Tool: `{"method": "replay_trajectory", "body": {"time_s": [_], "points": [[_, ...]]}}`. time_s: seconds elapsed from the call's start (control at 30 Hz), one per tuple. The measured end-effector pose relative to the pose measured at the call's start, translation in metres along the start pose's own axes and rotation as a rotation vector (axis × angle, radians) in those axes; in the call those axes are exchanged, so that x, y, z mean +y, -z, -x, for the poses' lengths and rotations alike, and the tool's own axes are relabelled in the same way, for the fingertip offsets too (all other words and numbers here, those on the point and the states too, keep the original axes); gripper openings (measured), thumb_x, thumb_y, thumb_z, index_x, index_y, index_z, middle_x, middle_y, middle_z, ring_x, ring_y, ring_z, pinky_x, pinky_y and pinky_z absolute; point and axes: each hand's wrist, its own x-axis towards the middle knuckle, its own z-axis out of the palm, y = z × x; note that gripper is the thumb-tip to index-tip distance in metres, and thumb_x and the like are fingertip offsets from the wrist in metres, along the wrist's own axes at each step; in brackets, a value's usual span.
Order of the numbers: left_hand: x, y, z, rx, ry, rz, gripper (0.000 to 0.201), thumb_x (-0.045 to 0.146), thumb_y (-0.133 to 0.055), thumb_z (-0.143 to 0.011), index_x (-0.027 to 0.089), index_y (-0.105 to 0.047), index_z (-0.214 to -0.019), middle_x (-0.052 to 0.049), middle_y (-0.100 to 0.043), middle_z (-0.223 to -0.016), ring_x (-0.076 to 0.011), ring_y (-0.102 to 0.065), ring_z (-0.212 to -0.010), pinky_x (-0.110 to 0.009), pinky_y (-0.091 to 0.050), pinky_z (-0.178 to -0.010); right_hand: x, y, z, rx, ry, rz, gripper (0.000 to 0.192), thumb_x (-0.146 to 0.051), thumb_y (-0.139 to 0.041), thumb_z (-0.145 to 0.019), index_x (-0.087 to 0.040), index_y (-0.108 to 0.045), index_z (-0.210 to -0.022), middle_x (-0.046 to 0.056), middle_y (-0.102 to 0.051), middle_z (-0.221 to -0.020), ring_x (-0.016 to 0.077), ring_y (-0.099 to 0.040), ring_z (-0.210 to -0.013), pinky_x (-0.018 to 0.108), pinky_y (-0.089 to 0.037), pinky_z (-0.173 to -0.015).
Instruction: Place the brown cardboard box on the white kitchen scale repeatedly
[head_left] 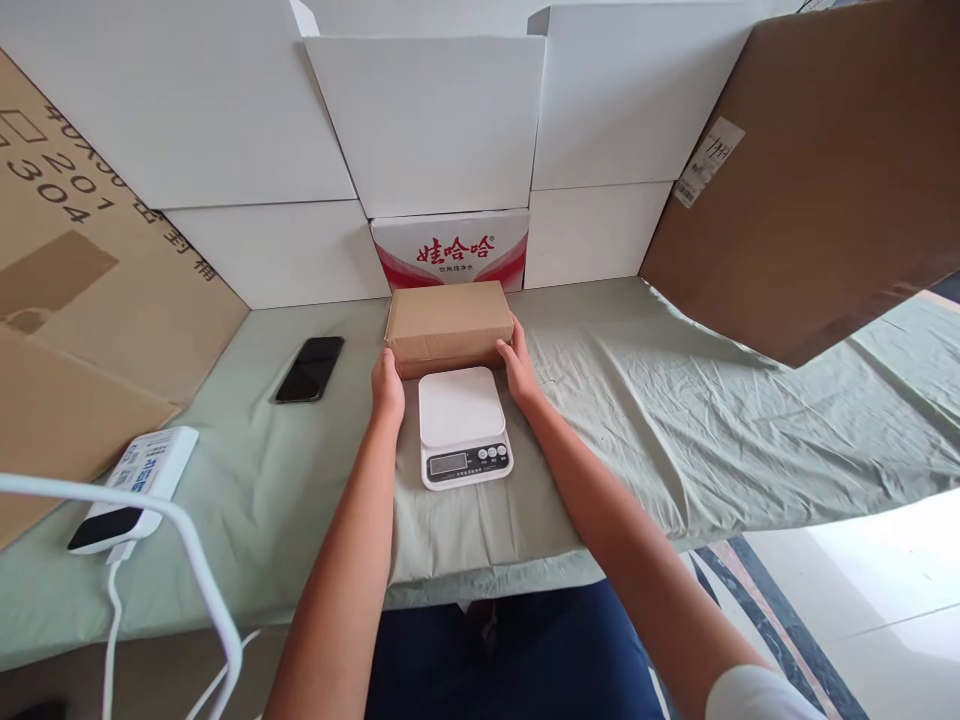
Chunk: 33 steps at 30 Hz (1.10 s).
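Observation:
Between my two hands is a small brown cardboard box [450,325], closed, just behind the kitchen scale. My left hand [387,385] grips its left end near the front corner, thumb upward. The right end is held by my right hand [517,362], with the thumb on the front face and the fingers mostly hidden behind the side. In front of the box lies a white digital kitchen scale [465,428] with nothing on its platform. Its small display faces me and looks blank. I cannot tell whether the box's underside touches the cloth.
A black phone [310,369] lies to the left on the green cloth [600,400]. Farther left are a white power bank [139,485] and a white cable [180,520]. White boxes [427,120] stand behind, with large cardboard boxes [817,170] at both sides.

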Motion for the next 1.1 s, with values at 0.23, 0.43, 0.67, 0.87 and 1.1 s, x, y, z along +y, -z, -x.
{"method": "replay_trajectory", "body": {"time_s": [0.23, 0.43, 0.67, 0.87, 1.1], "points": [[0.027, 0.030, 0.000, 0.181, 0.065, 0.000, 0.068, 0.065, -0.043, -0.099, 0.022, -0.064, -0.147, -0.015, -0.056, -0.160, -0.0255, -0.047, -0.154, -0.043, -0.036, -0.128, 0.017, 0.011, -0.005, 0.175, -0.175, -0.142, 0.070, -0.058, -0.058, -0.088, -0.031, -0.046, -0.152, 0.008, -0.052, -0.160, 0.0244, -0.048, -0.150, 0.056, -0.036, -0.128], [0.024, 0.023, 0.000, 0.135, 0.108, -0.024, 0.075, 0.074, -0.041, -0.095, 0.027, -0.064, -0.148, -0.016, -0.056, -0.159, -0.0273, -0.048, -0.154, -0.045, -0.040, -0.124, 0.022, 0.012, -0.010, 0.233, -0.221, -0.239, 0.067, -0.059, -0.059, -0.086, -0.031, -0.051, -0.146, 0.008, -0.061, -0.149, 0.0226, -0.060, -0.136, 0.052, -0.044, -0.122], [0.019, 0.005, 0.010, 0.095, 0.120, 0.031, 0.066, 0.070, -0.048, -0.095, 0.023, -0.072, -0.135, -0.018, -0.063, -0.152, -0.0287, -0.054, -0.149, -0.044, -0.045, -0.120, 0.014, 0.007, -0.006, 0.145, -0.217, -0.189, 0.071, -0.064, -0.057, -0.086, -0.027, -0.052, -0.147, 0.009, -0.062, -0.152, 0.0274, -0.059, -0.139, 0.056, -0.041, -0.124], [0.027, -0.008, 0.011, 0.077, 0.130, 0.031, 0.051, 0.061, -0.059, -0.090, 0.020, -0.078, -0.116, -0.018, -0.069, -0.144, -0.0319, -0.059, -0.144, -0.046, -0.047, -0.119, -0.006, -0.001, 0.001, 0.036, -0.007, -0.010, 0.077, -0.076, -0.052, -0.090, -0.029, -0.051, -0.151, 0.006, -0.049, -0.166, 0.0261, -0.031, -0.163, 0.052, -0.019, -0.137], [0.056, 0.010, 0.060, 0.036, -0.145, 0.041, 0.040, 0.052, -0.062, -0.087, 0.020, -0.078, -0.105, -0.009, -0.078, -0.115, -0.0289, -0.068, -0.127, -0.039, -0.052, -0.112, -0.041, 0.009, 0.052, 0.040, 0.204, 0.120, 0.077, -0.071, -0.050, -0.099, -0.035, -0.032, -0.165, 0.007, -0.037, -0.169, 0.0293, -0.031, -0.162, 0.054, -0.020, -0.137]]}}
